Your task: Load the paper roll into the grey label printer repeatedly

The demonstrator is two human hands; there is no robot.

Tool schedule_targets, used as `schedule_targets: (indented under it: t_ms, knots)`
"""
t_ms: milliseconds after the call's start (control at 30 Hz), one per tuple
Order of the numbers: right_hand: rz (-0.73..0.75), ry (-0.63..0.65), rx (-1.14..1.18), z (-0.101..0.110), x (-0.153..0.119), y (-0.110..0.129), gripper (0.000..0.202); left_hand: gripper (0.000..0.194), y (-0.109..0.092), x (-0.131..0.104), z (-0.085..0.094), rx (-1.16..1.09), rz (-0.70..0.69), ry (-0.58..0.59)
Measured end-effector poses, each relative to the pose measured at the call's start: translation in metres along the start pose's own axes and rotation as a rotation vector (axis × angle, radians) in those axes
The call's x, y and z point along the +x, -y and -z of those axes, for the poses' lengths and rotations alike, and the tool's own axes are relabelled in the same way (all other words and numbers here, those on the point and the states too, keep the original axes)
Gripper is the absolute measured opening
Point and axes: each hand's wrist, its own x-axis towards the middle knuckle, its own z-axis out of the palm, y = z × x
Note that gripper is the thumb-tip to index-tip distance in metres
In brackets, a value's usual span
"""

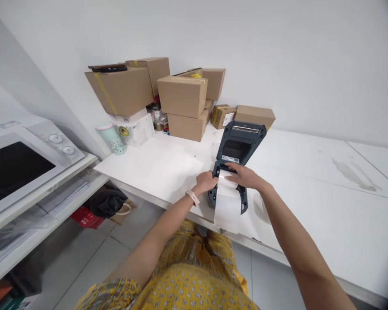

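Note:
A dark label printer [244, 200] stands near the table's front edge with its lid [258, 133] raised. In its bay sits a white paper roll [224, 175], and a strip of paper [228, 209] runs from it over the printer's front. My left hand [206, 182] is closed on the printer's left side, beside the roll; its fingertips are partly hidden. From the right, my right hand [244, 176] reaches into the bay, its fingers and thumb on the roll.
Cardboard boxes [183, 97] are stacked against the wall, and a mint tumbler [113, 138] stands at the table's left end. A microwave [29, 150] sits on a shelf at left. The white table [310, 193] stretches right, with a stain on it.

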Motion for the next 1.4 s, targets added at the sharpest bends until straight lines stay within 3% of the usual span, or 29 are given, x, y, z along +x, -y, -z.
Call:
schedule_targets:
  t_ms: [200, 367, 467, 600, 733, 833, 933, 1033, 1133, 1267, 1400]
  knots:
    - [-0.09, 0.242, -0.079, -0.017, 0.028, -0.006, 0.077, 0.036, -0.002, -0.001, 0.002, 0.061, -0.026, 0.019]
    - [-0.087, 0.316, -0.051, -0.013, 0.036, 0.002, 0.091, 0.04, -0.003, -0.004, 0.004, 0.085, -0.035, 0.019]
    - [-0.004, 0.312, 0.044, 0.01, 0.022, 0.003, 0.097, 0.039, -0.003, -0.005, 0.004, 0.094, -0.04, 0.022]
    - [0.127, 0.192, 0.302, 0.06, -0.017, -0.007, 0.096, 0.038, -0.001, -0.004, 0.003, 0.105, -0.037, 0.023]
    - [0.021, -0.007, 0.356, 0.088, -0.05, -0.036, 0.09, 0.037, -0.001, -0.003, 0.001, 0.115, -0.024, 0.025]
    - [-0.125, -0.127, 0.392, 0.073, -0.057, -0.066, 0.087, 0.037, -0.001, -0.003, 0.0, 0.119, -0.019, 0.028]
    - [-0.227, -0.186, 0.44, 0.04, -0.054, -0.093, 0.085, 0.037, -0.001, -0.003, 0.0, 0.127, -0.013, 0.025]
    - [-0.28, -0.202, 0.45, 0.008, -0.049, -0.106, 0.091, 0.037, -0.001, -0.003, 0.001, 0.135, -0.015, 0.021]
    - [-0.299, -0.184, 0.444, -0.01, -0.048, -0.11, 0.094, 0.037, -0.001, -0.003, 0.001, 0.138, -0.017, 0.023]
    - [-0.322, -0.16, 0.475, -0.004, -0.062, -0.123, 0.089, 0.038, -0.002, -0.002, 0.001, 0.14, -0.014, 0.028]
    - [-0.431, -0.223, 0.533, 0.021, -0.093, -0.149, 0.061, 0.038, -0.004, -0.003, 0.001, 0.141, 0.007, 0.034]
